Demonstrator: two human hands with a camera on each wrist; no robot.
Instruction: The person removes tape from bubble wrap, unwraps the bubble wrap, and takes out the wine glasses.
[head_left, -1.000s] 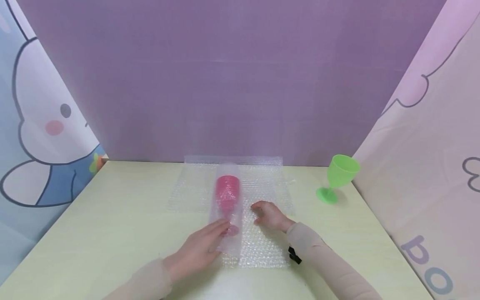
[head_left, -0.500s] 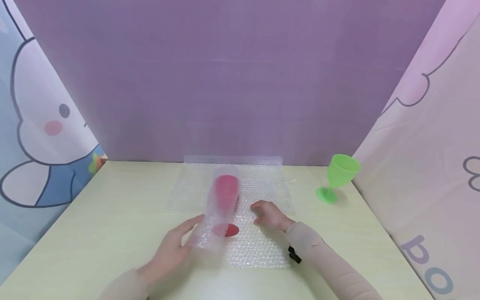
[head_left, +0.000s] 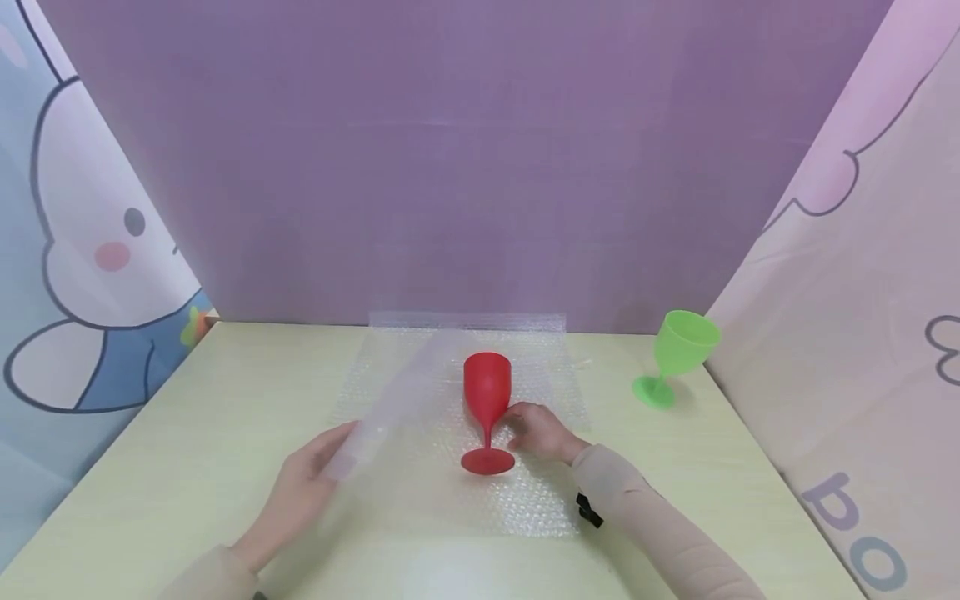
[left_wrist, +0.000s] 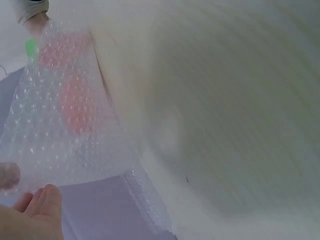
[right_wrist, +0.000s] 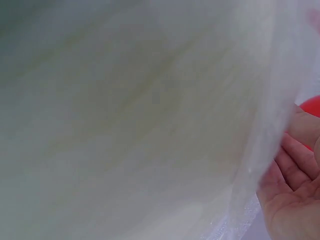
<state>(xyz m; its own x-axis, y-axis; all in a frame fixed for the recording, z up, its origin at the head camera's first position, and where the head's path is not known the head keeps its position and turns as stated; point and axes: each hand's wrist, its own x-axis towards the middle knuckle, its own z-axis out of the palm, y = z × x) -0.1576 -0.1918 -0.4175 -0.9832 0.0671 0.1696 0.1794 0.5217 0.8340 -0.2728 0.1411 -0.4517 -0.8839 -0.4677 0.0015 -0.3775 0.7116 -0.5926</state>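
A red goblet (head_left: 487,387) lies on its side on clear bubble wrap (head_left: 536,500), bowl toward the back wall and foot toward me. My left hand (head_left: 303,479) pinches the edge of the bubble wrap and holds it raised, left of the goblet. The left wrist view has thumb and fingers (left_wrist: 49,202) on either side of that edge, with the goblet blurred red through the sheet. My right hand (head_left: 542,432) rests on the wrap, its loosely bent fingers beside the goblet's stem; whether they touch it is hard to tell. The right wrist view shows the palm (right_wrist: 295,195).
A green goblet (head_left: 678,354) stands upright at the back right of the pale table (head_left: 172,467). A purple backdrop (head_left: 480,167) closes off the rear, with printed cloths at both sides. A small black item (head_left: 589,510) is by my right sleeve.
My left hand has pulled the wrap's flap off the red goblet, toward the left and front. The goblet, covered before, is now bare and shifted right, against or near my unmoved right hand.
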